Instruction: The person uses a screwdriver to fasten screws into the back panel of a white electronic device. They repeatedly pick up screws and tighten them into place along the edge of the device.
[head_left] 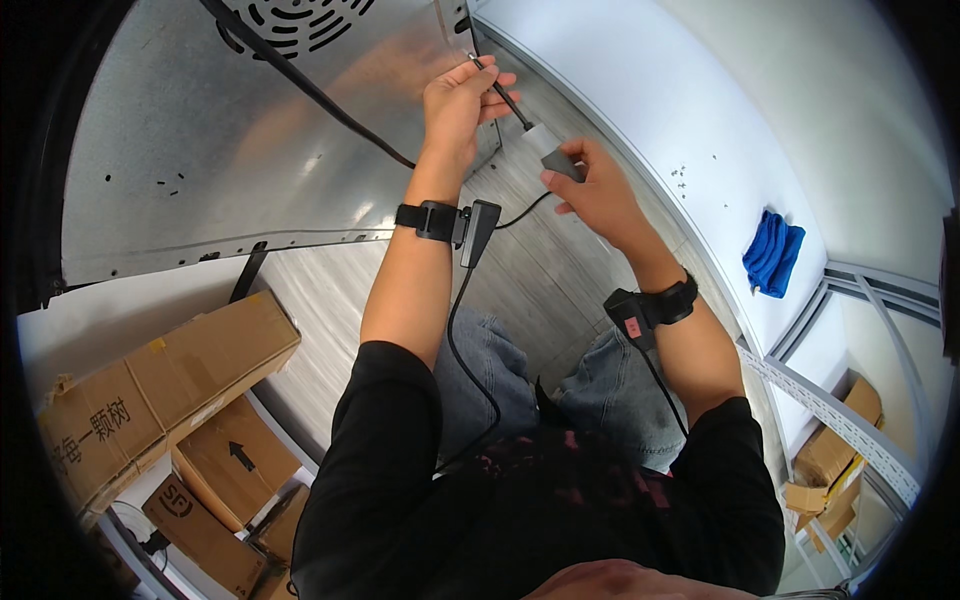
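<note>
My right hand [600,195] is closed around the grey handle of a long-shafted screwdriver [514,108]. The shaft runs up and left to my left hand [462,105], whose thumb and forefinger pinch it near the tip while the other fingers stick out. Whether a screw sits at that tip is too small to make out. Close beside the tip is the corner of a large sheet-metal housing [230,150] with curved vent slots. A thin black cable [525,208] runs behind the tool toward my left wrist.
A thick black cable [310,85] crosses the housing. On the white surface [640,80] at right lie small scattered screw-like bits [680,178] and a blue cloth [773,252]. Cardboard boxes [170,390] stand at lower left, another box [835,450] at lower right, by a metal frame [830,415].
</note>
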